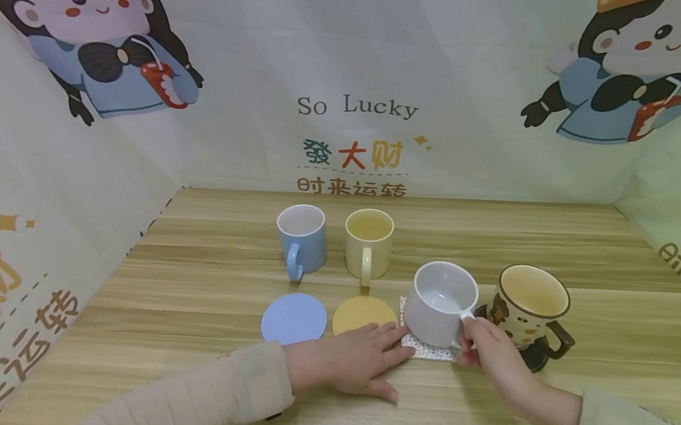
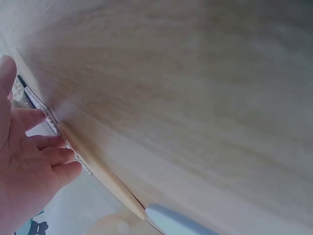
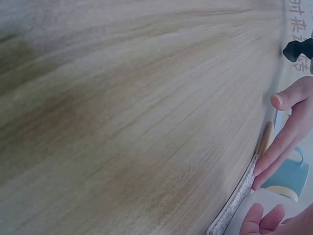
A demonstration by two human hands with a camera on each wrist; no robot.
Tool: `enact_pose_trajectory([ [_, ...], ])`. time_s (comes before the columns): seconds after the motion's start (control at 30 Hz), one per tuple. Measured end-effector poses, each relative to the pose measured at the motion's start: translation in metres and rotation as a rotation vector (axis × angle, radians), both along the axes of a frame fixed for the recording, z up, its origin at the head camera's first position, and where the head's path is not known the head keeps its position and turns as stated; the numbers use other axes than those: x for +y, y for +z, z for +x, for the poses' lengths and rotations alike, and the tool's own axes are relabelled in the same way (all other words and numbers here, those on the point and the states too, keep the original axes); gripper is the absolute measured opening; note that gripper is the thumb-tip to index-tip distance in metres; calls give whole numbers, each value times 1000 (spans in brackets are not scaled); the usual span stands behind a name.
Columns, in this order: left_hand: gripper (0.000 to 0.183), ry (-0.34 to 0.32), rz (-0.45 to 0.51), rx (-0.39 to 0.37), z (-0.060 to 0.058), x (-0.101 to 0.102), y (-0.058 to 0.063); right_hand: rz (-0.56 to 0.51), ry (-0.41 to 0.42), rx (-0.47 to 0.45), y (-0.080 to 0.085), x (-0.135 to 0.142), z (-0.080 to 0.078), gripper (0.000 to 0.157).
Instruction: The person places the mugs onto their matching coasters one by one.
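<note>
In the head view my right hand [image 1: 501,361] grips the handle of a white mug [image 1: 440,312], which stands upright over a glittery silver square coaster [image 1: 425,351]. My left hand [image 1: 357,359] lies palm down with spread fingers, its fingertips right at the coaster's left edge and overlapping a round yellow coaster [image 1: 364,312]. The left wrist view gives the left hand [image 2: 29,166] with extended fingers beside the coasters' edges. Curled fingers of the right hand [image 3: 266,221] appear low in the right wrist view, near the silver coaster's edge [image 3: 234,200].
A blue mug [image 1: 306,247] and a pale yellow mug [image 1: 370,241] stand behind, handles toward me. A round blue coaster [image 1: 294,317] lies left of the yellow one. To the right, a patterned brown-rimmed mug [image 1: 515,318] stands on a black coaster [image 1: 537,358]. Printed cloth [image 1: 256,61] surrounds the wooden table [image 1: 193,335].
</note>
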State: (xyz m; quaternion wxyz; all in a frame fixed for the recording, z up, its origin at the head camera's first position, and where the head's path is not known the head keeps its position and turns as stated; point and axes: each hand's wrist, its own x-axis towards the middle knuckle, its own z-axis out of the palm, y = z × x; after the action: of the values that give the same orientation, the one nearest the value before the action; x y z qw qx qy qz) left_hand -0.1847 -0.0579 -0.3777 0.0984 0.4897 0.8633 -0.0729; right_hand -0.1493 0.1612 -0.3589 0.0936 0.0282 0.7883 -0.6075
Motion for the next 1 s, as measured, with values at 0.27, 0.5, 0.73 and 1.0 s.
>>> enact_pose_trajectory([
  [0.27, 69, -4, 6, 9, -1, 1, -1, 57, 47, 8, -1, 6, 0, 29],
  [0.5, 69, 36, -10, -14, 0, -2, 3, 292, 130, 78, 10, 14, 0, 33],
  [0.73, 65, 150, 81, -52, -2, -16, 18, 636, 146, 415, 25, 20, 7, 30],
  [1.0, 37, 439, 502, -85, -29, -35, 41, 756, 90, 938, 28, 22, 8, 17],
])
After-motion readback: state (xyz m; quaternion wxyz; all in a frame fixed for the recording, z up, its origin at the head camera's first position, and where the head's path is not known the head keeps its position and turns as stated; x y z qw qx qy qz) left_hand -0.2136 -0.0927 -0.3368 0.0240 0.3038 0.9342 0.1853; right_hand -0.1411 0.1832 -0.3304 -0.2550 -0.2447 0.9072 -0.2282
